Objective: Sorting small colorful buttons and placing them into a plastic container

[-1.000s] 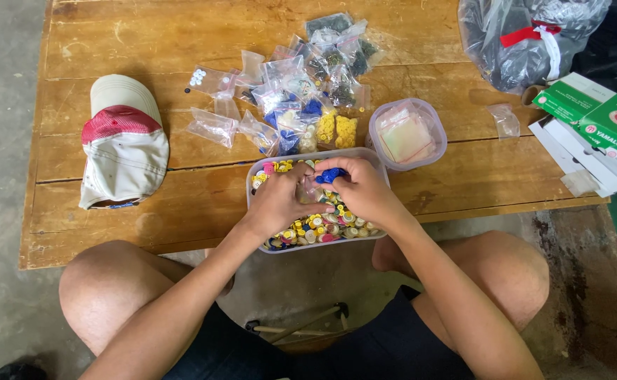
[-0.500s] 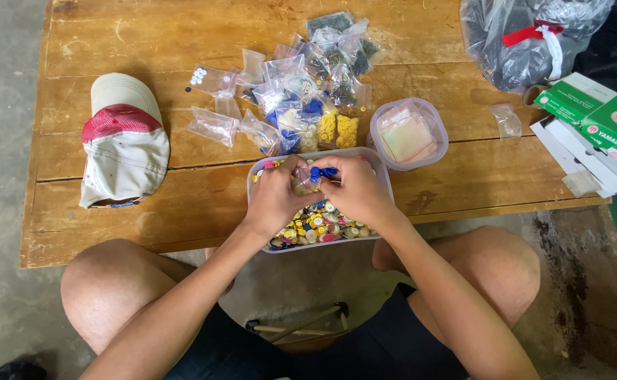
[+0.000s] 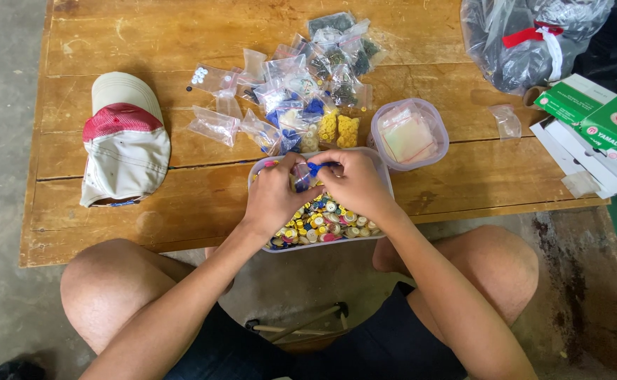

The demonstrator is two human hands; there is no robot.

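Over the last second both hands had lifted from the mass of buttons toward the far rim of the tub [image 3: 387, 184], bringing a small blue piece with them; the picking looked done for that piece and the bagging under way.

On the left of the counter [image 3: 76, 232] lay a beige and red cap [image 3: 125, 141], well apart from the work. The left hand [image 3: 274, 199] had its fingers closed on a small clear bag [image 3: 301, 176] above the tub. The right hand [image 3: 354, 184] pinched the blue piece [image 3: 317, 168] at the bag's mouth, fingers together. Mixed coloured buttons [image 3: 319, 224] filled the tub beneath. Beyond it a heap of filled little bags [image 3: 301, 91] crowded the counter, and a round lidded container [image 3: 410, 134] stood just beside the tub. Further right lay a grey plastic sack [image 3: 526, 42] and green boxes [image 3: 597, 116].
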